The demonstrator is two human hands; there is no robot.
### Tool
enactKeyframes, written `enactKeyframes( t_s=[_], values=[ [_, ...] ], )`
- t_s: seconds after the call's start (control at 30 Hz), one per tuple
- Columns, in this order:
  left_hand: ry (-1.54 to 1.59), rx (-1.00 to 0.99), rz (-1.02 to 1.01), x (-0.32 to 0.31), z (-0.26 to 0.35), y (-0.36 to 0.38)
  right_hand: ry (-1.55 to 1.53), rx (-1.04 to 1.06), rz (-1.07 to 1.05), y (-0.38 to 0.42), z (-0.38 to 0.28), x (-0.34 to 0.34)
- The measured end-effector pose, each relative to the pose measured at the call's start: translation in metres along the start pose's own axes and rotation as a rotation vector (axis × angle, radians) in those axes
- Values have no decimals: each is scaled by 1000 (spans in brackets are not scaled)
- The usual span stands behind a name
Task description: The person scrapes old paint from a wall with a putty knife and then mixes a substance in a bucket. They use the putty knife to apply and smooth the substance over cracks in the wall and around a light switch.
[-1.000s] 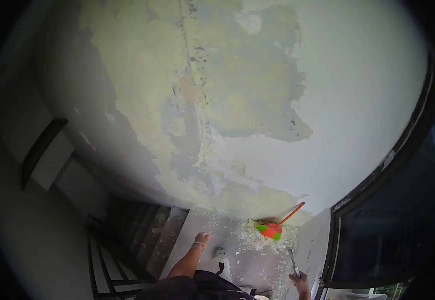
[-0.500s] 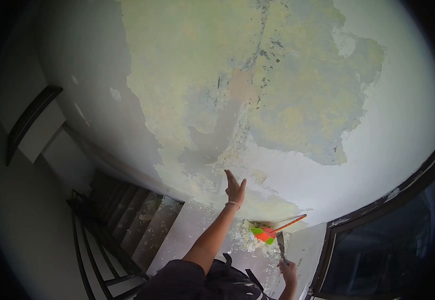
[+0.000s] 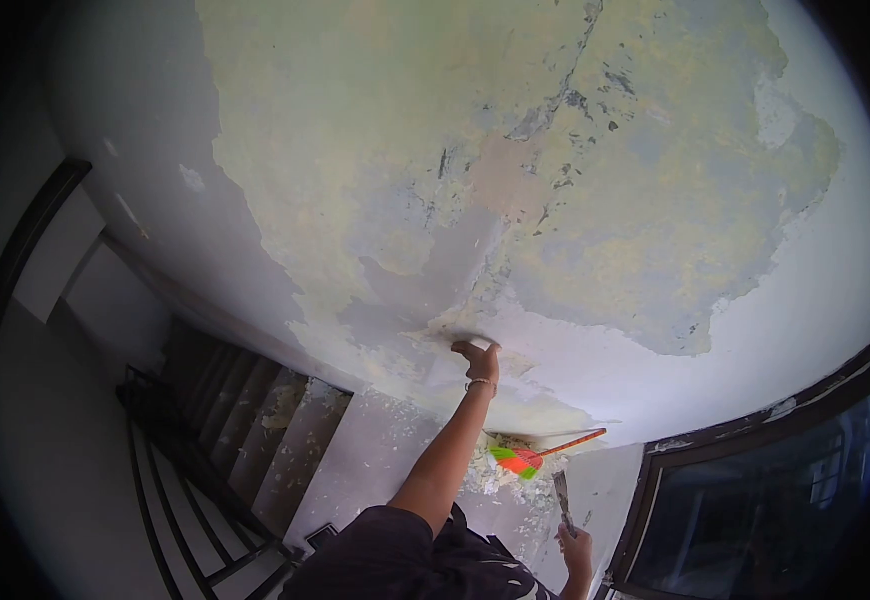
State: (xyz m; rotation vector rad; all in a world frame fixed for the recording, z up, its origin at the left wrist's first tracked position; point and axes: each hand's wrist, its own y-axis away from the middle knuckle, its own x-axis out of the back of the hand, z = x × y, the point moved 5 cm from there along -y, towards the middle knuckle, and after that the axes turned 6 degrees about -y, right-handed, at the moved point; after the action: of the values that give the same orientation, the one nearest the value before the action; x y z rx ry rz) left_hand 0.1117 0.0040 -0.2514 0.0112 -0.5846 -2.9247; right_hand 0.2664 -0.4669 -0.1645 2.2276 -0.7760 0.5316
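Stairs (image 3: 223, 408) strewn with flakes (image 3: 280, 405), wall (image 3: 395, 140) before me patched yellow-green and grey, dark-cracked, ragged where white paint (image 3: 605, 360) begins, my left hand (image 3: 479, 366) spread, unclosed, curved against its lower part, orange-and-green broom (image 3: 521, 461), dull-bladed scraper (image 3: 562, 490) pointing up, gripped in my right hand (image 3: 576, 549), dark window (image 3: 745, 500)

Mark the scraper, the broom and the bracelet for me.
Scraper (image 3: 563, 497): head view, on the blade, toward the handle.
Broom (image 3: 523, 460): head view, on the orange bristles.
Bracelet (image 3: 480, 382): head view, middle of its visible strand.
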Motion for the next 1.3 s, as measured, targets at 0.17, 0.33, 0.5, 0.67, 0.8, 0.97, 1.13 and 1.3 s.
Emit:
enactKeyframes(
  t_s=[0.17,0.33,0.5,0.67,0.8,0.97,1.13,1.3],
  values=[
    [173,-60,-75,20,41,8,201,126,-65,-23,-22,-21],
    [212,-185,-233,42,44,22,324,248,-175,-25,-92,-53],
    [0,-212,-86,109,-22,33,270,347,-307,-55,-134,-88],
    [-292,-183,-3,186,-22,81,349,582,-426,-107,-179,-126],
    [-355,-89,37,223,-24,105,311,707,-523,-138,-241,-155],
    [-433,-209,136,255,-31,123,210,760,-560,-170,-280,-196],
    [-238,-72,94,266,-61,105,176,788,-485,-182,-294,-214],
    [-348,60,-14,289,-19,72,217,713,-402,-195,-285,-198]
  ],
)
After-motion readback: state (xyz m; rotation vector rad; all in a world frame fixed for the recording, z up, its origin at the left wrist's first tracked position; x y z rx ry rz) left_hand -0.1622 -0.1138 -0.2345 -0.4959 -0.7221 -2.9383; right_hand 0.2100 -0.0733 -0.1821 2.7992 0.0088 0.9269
